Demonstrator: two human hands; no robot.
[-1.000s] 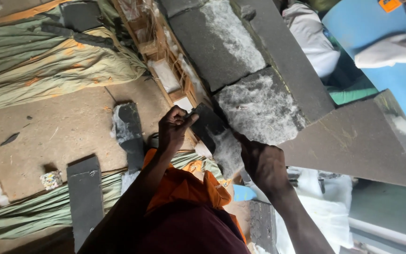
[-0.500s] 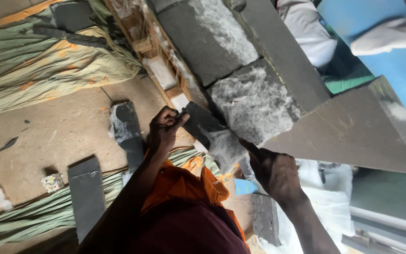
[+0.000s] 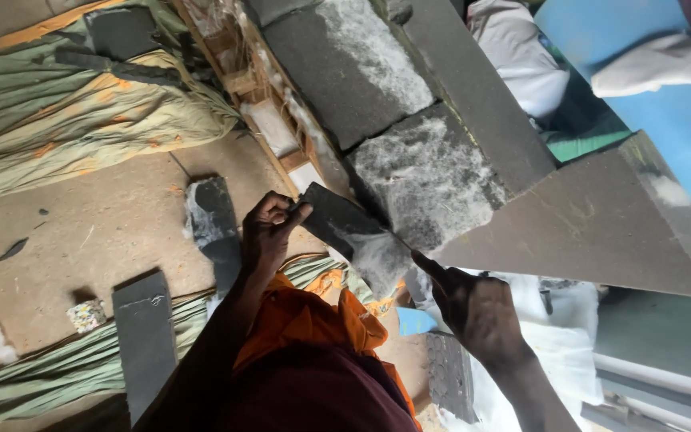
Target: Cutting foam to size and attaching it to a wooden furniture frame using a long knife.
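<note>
Both hands are seen from above, reaching forward past an orange cloth (image 3: 313, 336) worn at the waist. A dark grey slab piece (image 3: 353, 232) is gripped at its near corner by the left hand (image 3: 269, 232), the fingers curled tight around the edge. The far end of that piece is touched by the right hand (image 3: 473, 308), whose index finger is stretched out to the pale, dusty lower edge; whether the other fingers grip anything cannot be told. The piece is held tilted, just in front of a stack of large grey stone blocks (image 3: 417, 172), and its upper edge is close against one rough, whitish block face. A long, smooth grey slab (image 3: 601, 232) is laid to the right, jutting out over a blue surface (image 3: 673, 128). On the dusty floor (image 3: 97, 224) to the left, a flat grey strip (image 3: 144, 336) and another broken dark piece (image 3: 211, 220) are laid near a green tarpaulin (image 3: 81, 120). A wooden pallet (image 3: 257, 88) is seen under the blocks, and white cloth (image 3: 553, 344) is bunched under the right hand
</note>
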